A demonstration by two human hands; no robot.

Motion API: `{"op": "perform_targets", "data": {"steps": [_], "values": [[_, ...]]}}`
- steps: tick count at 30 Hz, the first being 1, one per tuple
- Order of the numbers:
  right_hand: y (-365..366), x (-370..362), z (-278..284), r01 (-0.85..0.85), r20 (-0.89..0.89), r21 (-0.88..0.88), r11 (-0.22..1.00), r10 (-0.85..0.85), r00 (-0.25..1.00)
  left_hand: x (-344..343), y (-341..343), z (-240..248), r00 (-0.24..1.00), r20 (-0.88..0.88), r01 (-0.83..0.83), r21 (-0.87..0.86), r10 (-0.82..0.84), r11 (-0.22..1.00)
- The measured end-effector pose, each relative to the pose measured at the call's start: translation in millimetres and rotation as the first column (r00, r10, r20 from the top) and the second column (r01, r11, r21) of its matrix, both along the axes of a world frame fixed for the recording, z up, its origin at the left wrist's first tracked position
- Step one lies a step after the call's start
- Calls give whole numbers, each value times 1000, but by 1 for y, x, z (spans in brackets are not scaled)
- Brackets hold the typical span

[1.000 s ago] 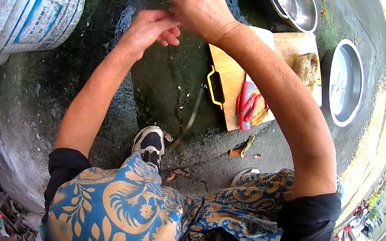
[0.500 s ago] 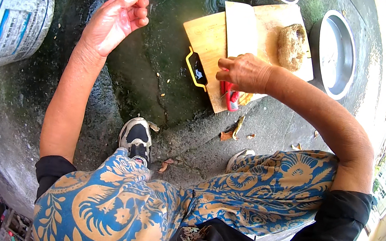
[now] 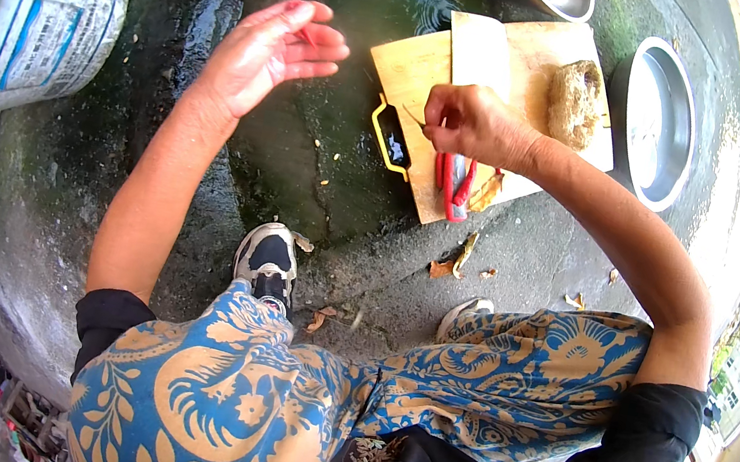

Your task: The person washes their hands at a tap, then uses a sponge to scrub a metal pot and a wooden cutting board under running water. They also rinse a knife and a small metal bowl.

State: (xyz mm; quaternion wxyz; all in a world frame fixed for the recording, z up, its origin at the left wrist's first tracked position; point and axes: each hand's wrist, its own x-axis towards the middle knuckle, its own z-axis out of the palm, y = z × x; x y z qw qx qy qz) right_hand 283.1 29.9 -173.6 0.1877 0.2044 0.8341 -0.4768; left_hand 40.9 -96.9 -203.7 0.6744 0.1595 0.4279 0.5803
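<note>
Two sets of fingers are caught mid-job over wet concrete. Toward 11 o'clock, the left hand (image 3: 246, 66) is turned palm-up, its fingers loosely spread; a thin red sliver (image 3: 307, 37) is seen against them, though whether it is pinched cannot be told. At 1 o'clock, the right hand's (image 3: 487, 132) fingers are curled in to the thumb, any object inside hidden. Work is judged to be under way, not finished: the sliver is carried clear of the wooden cutting board (image 3: 412, 68), while a red-and-grey item (image 3: 455, 191), its kind unclear, is left on the board's near edge, just below the right hand. Farther out, a tan fibrous roll (image 3: 561, 105) is set on the board between 1 and 2 o'clock, beside a round metal basin (image 3: 616, 96) at 2. A white bucket (image 3: 98, 24) is seen at 10.
</note>
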Motion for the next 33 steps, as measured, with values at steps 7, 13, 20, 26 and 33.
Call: {"op": "perform_targets", "data": {"steps": [7, 13, 20, 26, 33], "values": [[-8, -60, 32, 439, 9, -437, 785, -485, 875, 36, 0, 19, 969, -183, 160, -45, -166, 986], [-10, -77, 32, 456, -99, -449, 768, -550, 829, 27, -3, 21, 936, -338, 114, 34, -96, 993], [-4, -84, 25, 348, -396, -20, 937, -327, 858, 32, 1, 30, 935, -336, 116, -8, -112, 993], [12, -81, 25, 258, -491, 474, 842, 10, 871, 20, -3, 27, 928, -344, 113, -108, -144, 988], [5, -18, 34, -517, 352, 400, 757, 394, 849, -37, 10, 1, 993, -24, -110, 76, 112, 991]]}}
